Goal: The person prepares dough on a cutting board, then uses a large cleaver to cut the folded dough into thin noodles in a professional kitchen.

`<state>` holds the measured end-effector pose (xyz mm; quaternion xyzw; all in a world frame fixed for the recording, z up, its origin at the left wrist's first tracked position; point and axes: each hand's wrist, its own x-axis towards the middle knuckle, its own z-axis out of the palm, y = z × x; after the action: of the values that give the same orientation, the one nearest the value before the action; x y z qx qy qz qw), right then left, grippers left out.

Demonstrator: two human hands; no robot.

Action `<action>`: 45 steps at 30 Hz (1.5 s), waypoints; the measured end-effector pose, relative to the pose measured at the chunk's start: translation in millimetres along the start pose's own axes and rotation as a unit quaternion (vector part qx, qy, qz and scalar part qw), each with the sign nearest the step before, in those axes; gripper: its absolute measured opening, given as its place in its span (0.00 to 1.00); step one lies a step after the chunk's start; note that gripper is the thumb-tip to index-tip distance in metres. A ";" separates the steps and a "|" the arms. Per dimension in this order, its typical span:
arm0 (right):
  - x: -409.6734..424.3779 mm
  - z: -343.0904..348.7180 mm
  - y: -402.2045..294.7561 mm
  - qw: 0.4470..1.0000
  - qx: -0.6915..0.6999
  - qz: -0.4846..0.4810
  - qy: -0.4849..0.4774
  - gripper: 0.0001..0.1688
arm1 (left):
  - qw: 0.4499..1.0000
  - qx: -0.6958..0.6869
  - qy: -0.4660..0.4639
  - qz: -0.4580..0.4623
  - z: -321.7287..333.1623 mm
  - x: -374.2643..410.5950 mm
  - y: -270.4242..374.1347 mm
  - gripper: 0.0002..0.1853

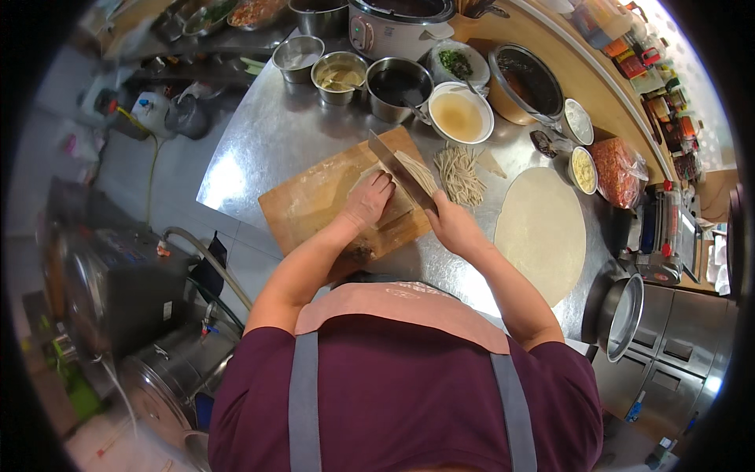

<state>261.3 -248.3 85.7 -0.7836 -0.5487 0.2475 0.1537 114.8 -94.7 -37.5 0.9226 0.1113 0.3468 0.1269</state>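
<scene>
A wooden cutting board (307,194), dusted with flour, lies at an angle on the steel table. My left hand (370,197) presses with bent fingers on folded dough (396,213) on the board. My right hand (457,224) grips the handle of a cleaver (401,171), whose blade stands on edge beside my left fingertips. Cut noodle strips (416,168) lie just right of the blade. A heap of cut noodles (460,176) rests on the table past the board, with a flat dough scrap (491,163) near it. A large rolled dough sheet (541,236) spreads out farther right.
Along the back stand steel pots (399,79), a bowl of pale broth (489,118), a slow cooker (401,35) and a lidded pot (492,82). To the right are a bagged reddish filling (616,171), a pasta machine (657,236) and a steel basin (637,318) at the table's edge.
</scene>
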 end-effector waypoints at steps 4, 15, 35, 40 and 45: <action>4.3 4.3 -3.2 0.999 -0.018 0.012 -0.035 0.15 | 0.999 -0.007 -0.036 -0.008 -0.3 -6.8 -0.4 0.14; -7.2 -3.5 -3.5 0.999 -0.007 0.020 -0.046 0.15 | 0.998 0.004 -0.058 -0.018 -4.9 -7.1 0.6 0.15; 14.2 25.8 5.6 0.999 -0.008 0.013 -0.038 0.15 | 0.999 -0.009 -0.034 -0.022 -6.1 -10.8 1.0 0.15; 21.7 39.5 20.1 0.999 0.049 -0.010 0.015 0.16 | 0.999 -0.001 -0.037 -0.017 -9.2 -6.2 -0.8 0.15; -3.4 -13.3 -10.8 0.997 0.013 0.000 -0.070 0.15 | 0.998 -0.012 -0.046 -0.033 -5.5 -14.7 -3.8 0.16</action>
<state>259.3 -247.3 103.0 -0.7622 -0.5551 0.3086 0.1251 99.9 -94.6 -43.7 0.9320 0.1314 0.3009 0.1538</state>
